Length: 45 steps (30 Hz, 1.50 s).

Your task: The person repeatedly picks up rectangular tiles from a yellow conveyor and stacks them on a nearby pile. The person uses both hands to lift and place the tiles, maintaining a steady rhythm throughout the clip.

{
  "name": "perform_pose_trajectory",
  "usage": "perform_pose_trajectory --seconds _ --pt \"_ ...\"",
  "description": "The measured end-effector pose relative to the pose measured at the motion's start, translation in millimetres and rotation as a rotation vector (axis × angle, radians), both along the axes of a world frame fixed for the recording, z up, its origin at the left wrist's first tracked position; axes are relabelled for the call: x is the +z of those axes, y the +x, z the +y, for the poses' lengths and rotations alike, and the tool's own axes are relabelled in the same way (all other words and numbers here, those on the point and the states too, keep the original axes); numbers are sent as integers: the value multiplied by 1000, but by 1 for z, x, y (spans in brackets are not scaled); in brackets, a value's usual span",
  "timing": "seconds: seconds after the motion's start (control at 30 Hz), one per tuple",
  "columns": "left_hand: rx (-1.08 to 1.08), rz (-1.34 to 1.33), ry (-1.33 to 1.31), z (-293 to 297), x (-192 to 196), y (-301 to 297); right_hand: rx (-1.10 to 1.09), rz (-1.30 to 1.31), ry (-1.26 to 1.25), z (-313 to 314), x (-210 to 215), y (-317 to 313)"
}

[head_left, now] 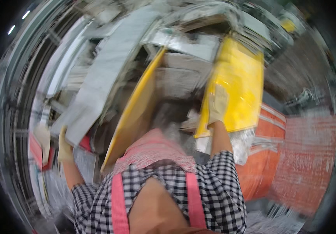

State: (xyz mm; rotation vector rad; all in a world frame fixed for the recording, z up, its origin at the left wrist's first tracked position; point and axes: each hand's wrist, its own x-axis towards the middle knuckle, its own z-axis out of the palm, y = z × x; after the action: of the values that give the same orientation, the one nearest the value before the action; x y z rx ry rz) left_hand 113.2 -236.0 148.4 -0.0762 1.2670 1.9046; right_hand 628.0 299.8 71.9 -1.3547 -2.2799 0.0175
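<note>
My left hand (64, 148), in a pale glove, is at the lower corner of a long grey-white panel (98, 74). One finger points up along the panel's edge; the others are hidden or smeared, so its grip cannot be told. My right hand (218, 104), gloved too, lies with fingers stretched out along the left part of a bright yellow panel (242, 82). Between my arms a second yellow-edged panel (137, 101) stands tilted, with its brownish face towards the right. Motion blurs much of the picture.
Grey-brown boxes or boards (181, 80) lie between the yellow panels. Orange-red wrapped stacks (259, 167) stand at my right, beside a reddish block (306, 160). A red and white item (41, 146) is left of my left hand. Pale boards and racks crowd the far side.
</note>
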Motion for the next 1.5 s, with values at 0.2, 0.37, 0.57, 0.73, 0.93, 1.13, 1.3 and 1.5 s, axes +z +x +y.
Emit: perform_pose_trajectory --seconds 0.2,0.37,0.57,0.73,0.93,1.13,1.3,1.5 --pt "433 151 -125 32 26 32 77 -76 -32 6 3 3" --pt "564 197 27 34 46 69 76 -89 -60 7 5 3" --pt "641 164 101 74 44 89 107 -82 -86 10 9 5" --pt "496 -5 158 119 10 76 130 -70 -38 5 8 4" --pt "516 -138 173 172 -34 46 122 -55 -59 5 15 2" --pt "229 162 -79 158 -40 16 125 -59 -79 0 18 -1" --pt "-187 281 -781 140 -19 -20 109 -37 -104 0 25 -1" --pt "-517 744 -1213 141 15 -64 67 60 -333 -11 30 -6"
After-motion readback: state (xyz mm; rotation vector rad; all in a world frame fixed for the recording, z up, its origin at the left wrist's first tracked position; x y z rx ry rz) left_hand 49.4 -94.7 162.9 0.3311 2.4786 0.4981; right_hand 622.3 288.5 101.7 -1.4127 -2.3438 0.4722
